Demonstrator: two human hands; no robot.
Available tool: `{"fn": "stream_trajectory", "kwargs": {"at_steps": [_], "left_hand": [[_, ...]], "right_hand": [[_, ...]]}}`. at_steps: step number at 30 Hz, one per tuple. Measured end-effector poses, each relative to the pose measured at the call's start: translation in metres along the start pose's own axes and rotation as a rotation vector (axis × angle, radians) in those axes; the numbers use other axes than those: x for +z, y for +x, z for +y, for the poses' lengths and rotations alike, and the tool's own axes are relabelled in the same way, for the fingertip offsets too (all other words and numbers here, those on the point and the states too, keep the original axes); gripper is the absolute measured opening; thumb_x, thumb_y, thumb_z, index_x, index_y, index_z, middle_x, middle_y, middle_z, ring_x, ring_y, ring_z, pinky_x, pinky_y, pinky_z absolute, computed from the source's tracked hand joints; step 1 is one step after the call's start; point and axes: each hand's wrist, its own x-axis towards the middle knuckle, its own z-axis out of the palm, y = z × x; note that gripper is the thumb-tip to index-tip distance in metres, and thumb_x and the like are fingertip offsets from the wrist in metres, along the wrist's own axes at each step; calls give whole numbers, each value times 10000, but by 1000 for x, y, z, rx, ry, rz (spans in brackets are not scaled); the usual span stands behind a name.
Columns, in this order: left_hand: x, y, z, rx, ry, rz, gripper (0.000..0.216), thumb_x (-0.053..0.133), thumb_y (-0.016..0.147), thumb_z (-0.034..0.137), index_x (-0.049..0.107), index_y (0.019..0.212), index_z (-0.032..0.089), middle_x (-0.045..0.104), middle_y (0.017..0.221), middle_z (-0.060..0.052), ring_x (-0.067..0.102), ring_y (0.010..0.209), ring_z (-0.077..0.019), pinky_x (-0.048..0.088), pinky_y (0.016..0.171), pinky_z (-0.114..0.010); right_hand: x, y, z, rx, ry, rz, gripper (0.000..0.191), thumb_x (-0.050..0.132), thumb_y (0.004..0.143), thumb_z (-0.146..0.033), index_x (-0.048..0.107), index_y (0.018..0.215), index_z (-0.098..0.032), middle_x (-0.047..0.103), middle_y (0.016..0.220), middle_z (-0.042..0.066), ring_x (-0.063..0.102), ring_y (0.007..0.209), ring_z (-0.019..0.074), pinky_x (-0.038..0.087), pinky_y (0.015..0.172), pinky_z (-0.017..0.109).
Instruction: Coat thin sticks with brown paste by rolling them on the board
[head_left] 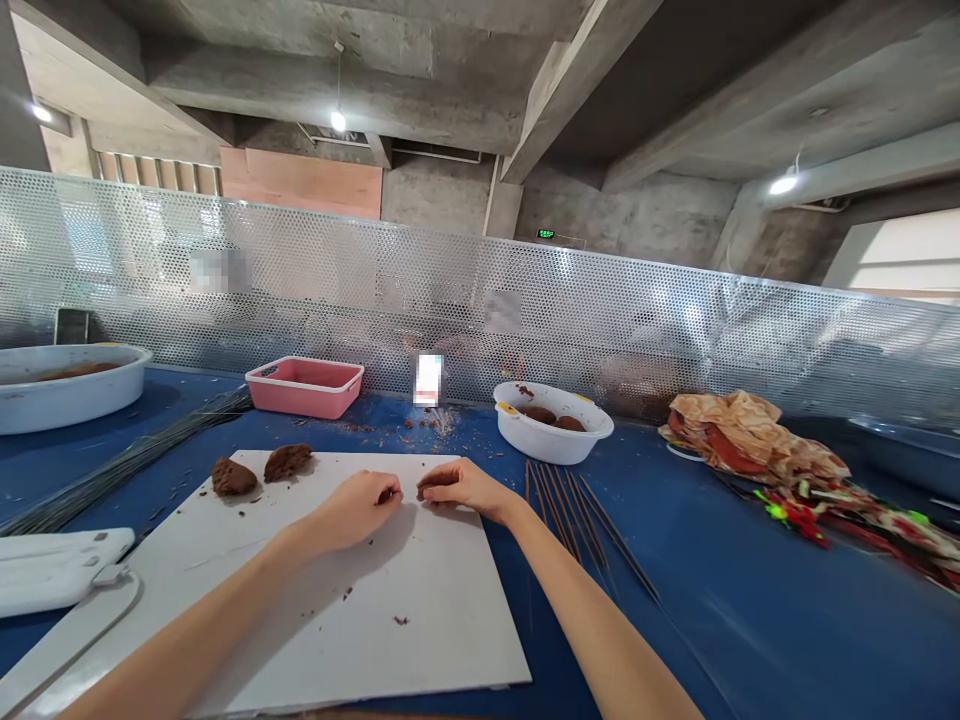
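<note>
Our right hand [461, 487] pinches a crumbly brown clay lump [427, 487] between closed fingers as our left hand [356, 510] curls just beside it, fingers together, above a white board [450, 640]; two rough lumps [289, 462] lie nearby, thin dark rods [570, 520] alongside.

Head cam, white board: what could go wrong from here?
The brown lumps look crumbly, and crumbs lie on the white board, so pieces may break apart as the left hand and right hand work near them. The loose thin sticks sit just right of the board, where the right forearm could knock them. The wire bundle near the board's left edge might snag a sleeveless arm.
</note>
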Motion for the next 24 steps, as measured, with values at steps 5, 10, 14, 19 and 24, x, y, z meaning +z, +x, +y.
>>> {"fn": "stream_trajectory", "kwargs": {"at_steps": [5,10,14,19,24], "left_hand": [[0,-1,0,41,0,-1,264,462,937,263,605,722,210,625,696,-7,530,682,-181,327,639,-323],[0,-2,-1,45,3,-6,261,448,936,263,611,737,214,647,718,-9,547,697,-185,333,642,-320],[1,-2,-2,51,-15,4,262,438,943,263,613,755,215,660,743,-12,561,713,-182,346,662,-317],[0,0,-4,43,-70,28,273,416,973,312,586,780,219,680,776,-4,554,705,-174,352,644,-308],[-2,1,-5,21,-50,47,273,405,969,323,543,757,221,674,774,0,554,715,-172,350,645,-304]], "right_hand": [[0,1,1,5,-17,10,401,871,735,-446,820,1033,-183,762,933,59,633,779,154,464,748,286],[5,2,1,-9,-74,25,424,856,732,-485,825,1028,-182,761,922,56,628,754,162,445,663,270],[7,3,3,-15,-114,52,443,837,758,-512,822,1059,-187,768,906,58,637,735,166,408,587,252],[1,1,1,41,108,41,567,795,812,-581,743,1254,-230,762,1173,112,720,885,191,501,690,262],[-1,-2,-3,13,141,5,601,671,876,-688,789,1130,-156,766,1118,156,721,834,182,516,742,286]]}}
